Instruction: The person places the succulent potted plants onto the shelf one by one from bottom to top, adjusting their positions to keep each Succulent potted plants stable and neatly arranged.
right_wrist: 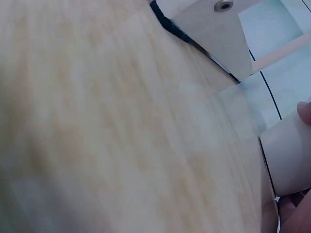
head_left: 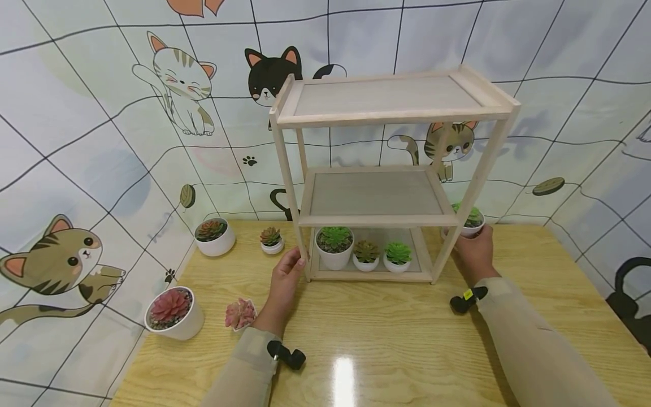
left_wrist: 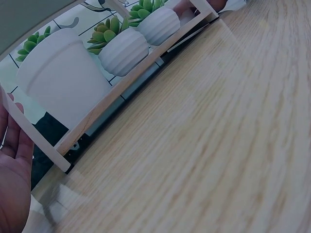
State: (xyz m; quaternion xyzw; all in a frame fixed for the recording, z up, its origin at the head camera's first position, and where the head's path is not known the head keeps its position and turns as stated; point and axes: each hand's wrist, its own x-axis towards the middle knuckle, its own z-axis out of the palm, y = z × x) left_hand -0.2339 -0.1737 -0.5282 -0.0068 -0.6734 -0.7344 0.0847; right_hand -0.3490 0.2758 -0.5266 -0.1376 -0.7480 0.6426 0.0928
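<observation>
Well, the left hand (head_left: 282,285) has its thumb and fingers closed about the left front leg (head_left: 288,181) of a wooden shelf (head_left: 376,195), and the right hand (head_left: 477,251) curls round a white pot (head_left: 473,230) of green succulent just outside the shelf's right end. Between them, three potted plants (head_left: 366,265) stand in a row on the bottom tier. Farther left, on the table (head_left: 381,333), sit two pink succulents (head_left: 170,305) and two reddish-green ones (head_left: 211,230), with a cat-patterned wall (head_left: 356,45) behind.
</observation>
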